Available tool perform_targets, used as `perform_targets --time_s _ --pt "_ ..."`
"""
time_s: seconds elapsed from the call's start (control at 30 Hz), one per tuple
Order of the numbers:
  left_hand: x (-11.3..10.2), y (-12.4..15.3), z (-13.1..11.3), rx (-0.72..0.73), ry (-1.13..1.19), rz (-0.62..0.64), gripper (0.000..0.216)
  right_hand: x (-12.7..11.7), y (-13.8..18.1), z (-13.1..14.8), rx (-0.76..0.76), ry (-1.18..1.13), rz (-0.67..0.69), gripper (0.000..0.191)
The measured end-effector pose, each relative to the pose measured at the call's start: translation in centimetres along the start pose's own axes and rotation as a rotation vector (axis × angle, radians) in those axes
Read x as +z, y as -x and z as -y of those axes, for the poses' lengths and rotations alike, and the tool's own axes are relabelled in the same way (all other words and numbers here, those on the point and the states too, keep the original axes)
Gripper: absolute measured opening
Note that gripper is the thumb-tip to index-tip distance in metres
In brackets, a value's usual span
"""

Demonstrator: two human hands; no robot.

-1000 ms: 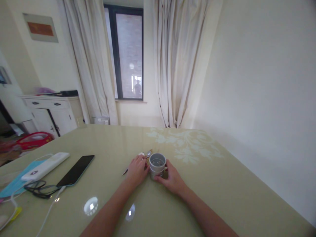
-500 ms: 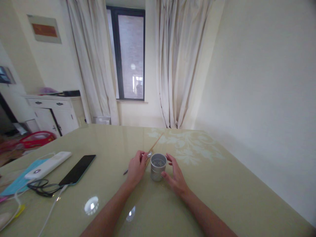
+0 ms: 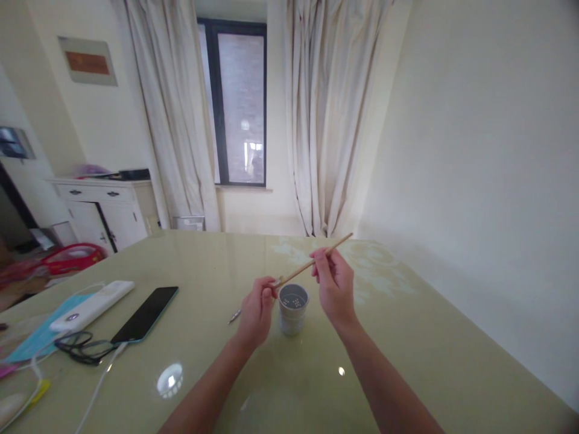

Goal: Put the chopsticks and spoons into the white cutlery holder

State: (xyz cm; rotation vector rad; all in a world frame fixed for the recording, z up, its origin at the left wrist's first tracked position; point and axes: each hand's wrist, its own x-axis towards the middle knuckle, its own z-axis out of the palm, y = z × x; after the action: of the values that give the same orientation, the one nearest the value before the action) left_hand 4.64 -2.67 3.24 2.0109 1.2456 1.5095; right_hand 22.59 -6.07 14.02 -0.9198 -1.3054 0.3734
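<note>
Head view: the right hand (image 3: 335,288), raised just right of frame centre, pinches wooden chopsticks (image 3: 312,262) between thumb and fingertips; the sticks slant from upper right down to the left, where the left hand (image 3: 256,310) closes its fingers on their lower end — both hands gripping the same pair. Directly below the sticks, between the two hands, a small grey cup (image 3: 292,309) with holes in its bottom stands upright on the glossy pale-green table (image 3: 420,361), touching neither hand. A metal utensil (image 3: 234,316) lies on the tabletop just left of the left hand, partly hidden behind it. Farther out, in the lower left of the frame, lie a dark phone (image 3: 145,313), black glasses (image 3: 84,349), a white remote-like device (image 3: 93,305) and a blue face mask (image 3: 34,337) — all well apart from the hands. Cream curtains (image 3: 325,120) flank a dark-framed window (image 3: 239,102) at the top centre, with a white cabinet (image 3: 106,211) at left.
</note>
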Motion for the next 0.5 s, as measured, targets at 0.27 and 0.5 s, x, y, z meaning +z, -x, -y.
perform_targets --time_s 0.27,0.5 --pt "-0.3 -0.9 2.0 0.001 -0.679 0.344 0.026 -2.6 -2.0 -1.1 0.046 0.173 0.126 0.038" --pt "0.1 0.0 2.0 0.010 -0.873 0.492 0.028 -0.9 -1.4 -3.2 0.140 0.341 0.346 0.037"
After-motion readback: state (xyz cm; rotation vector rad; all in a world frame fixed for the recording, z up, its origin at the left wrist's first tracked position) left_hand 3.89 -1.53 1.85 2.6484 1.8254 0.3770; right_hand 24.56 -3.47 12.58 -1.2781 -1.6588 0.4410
